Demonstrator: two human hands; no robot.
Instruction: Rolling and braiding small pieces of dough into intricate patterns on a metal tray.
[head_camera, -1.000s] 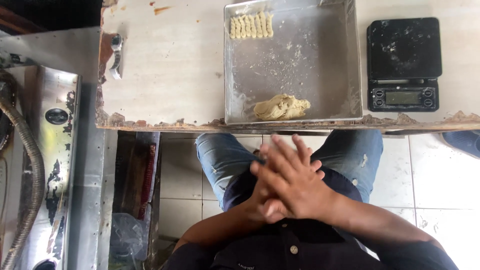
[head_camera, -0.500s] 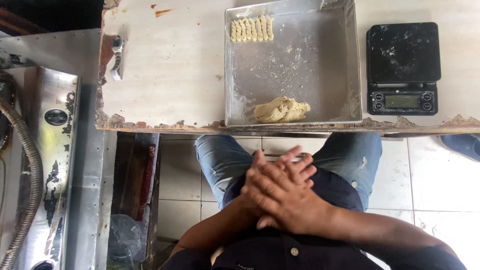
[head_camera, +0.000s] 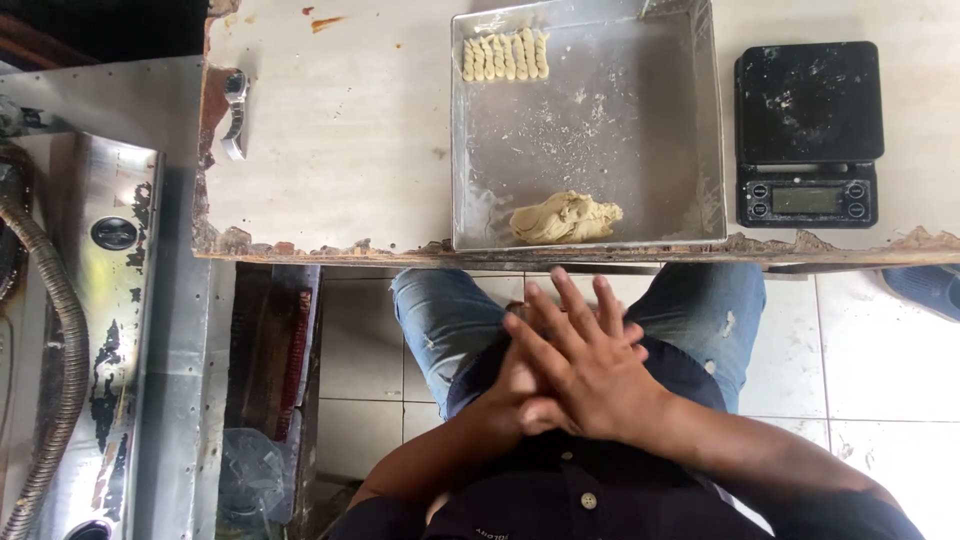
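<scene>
The right hand (head_camera: 590, 375) lies flat over the left hand (head_camera: 520, 385), palm pressed against palm above the person's lap, below the near edge of the worktop (head_camera: 340, 150). The right fingers (head_camera: 575, 305) are spread and point up toward the worktop; the left hand is mostly covered, only its fingertips and the heel showing. Whether anything is caught between the palms cannot be told — nothing shows at their edges. Neither hand pinches or grips a thing that can be seen.

Nearest the hands, on the worktop, sits a square metal tray (head_camera: 690, 120). A lump of pale dough (head_camera: 565, 217) rests on the tray floor close to its near wall, just above the hands and apart from them. In the far left corner of the tray a short row of twisted dough pieces (head_camera: 503, 57) lies side by side — well apart from the lump. Crumbs and flour dust the tray floor between them.

To the right of the tray, near it but not touching, stands a black kitchen scale (head_camera: 808, 135). A wristwatch (head_camera: 234, 115) lies at the worktop's left edge. Further left is a steel appliance (head_camera: 110, 330) with a ribbed hose (head_camera: 60, 330).
</scene>
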